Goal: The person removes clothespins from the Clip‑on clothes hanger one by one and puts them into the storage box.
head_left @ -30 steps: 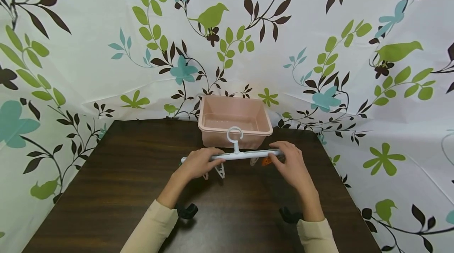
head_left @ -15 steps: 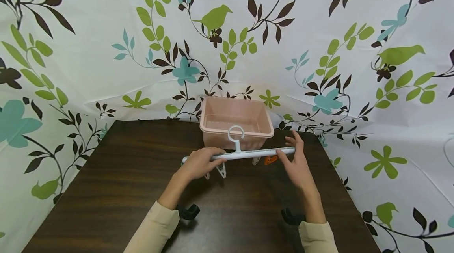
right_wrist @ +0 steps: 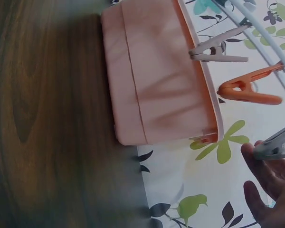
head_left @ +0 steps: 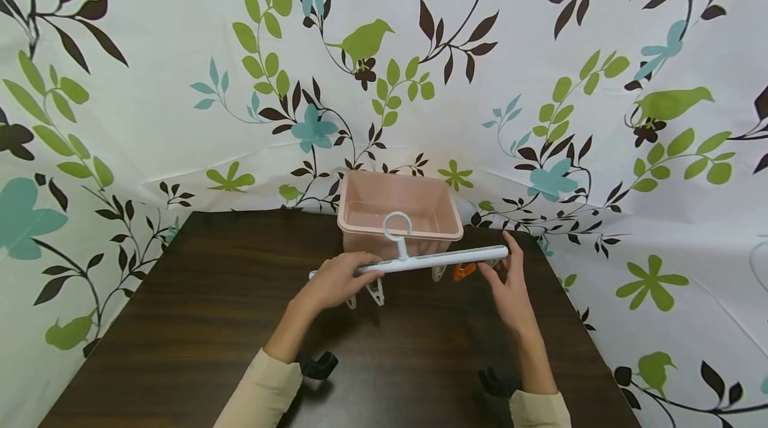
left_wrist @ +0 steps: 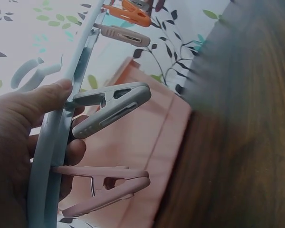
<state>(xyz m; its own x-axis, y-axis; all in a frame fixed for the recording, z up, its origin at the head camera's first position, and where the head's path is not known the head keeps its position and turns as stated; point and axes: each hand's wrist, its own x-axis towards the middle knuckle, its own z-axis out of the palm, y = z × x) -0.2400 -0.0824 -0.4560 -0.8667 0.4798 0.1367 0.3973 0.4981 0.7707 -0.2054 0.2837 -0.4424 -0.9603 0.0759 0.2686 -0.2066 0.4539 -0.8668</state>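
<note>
A white clip hanger [head_left: 420,261] with a ring hook [head_left: 397,225] is held level above the dark table, just in front of a pink basket [head_left: 399,211]. My left hand [head_left: 337,278] grips the bar's left part, thumb on top [left_wrist: 52,95]. A grey clip [left_wrist: 111,109] and a pink clip [left_wrist: 104,183] hang beside its fingers. An orange clip [head_left: 463,271] hangs nearer the right end. My right hand [head_left: 507,275] is at the bar's right end with its fingers straight. In the right wrist view its fingertips [right_wrist: 249,151] are beside a grey clip [right_wrist: 275,144].
The brown wooden table [head_left: 180,321] ends just behind the basket and to the right of my right hand. A floral curtain [head_left: 150,95] closes in the back and both sides. Black wrist mounts [head_left: 315,365] show under both sleeves.
My right hand has let go of the bar, opened and slid out to its right end. The bar's right end has risen a little. The left hand keeps its grip.
</note>
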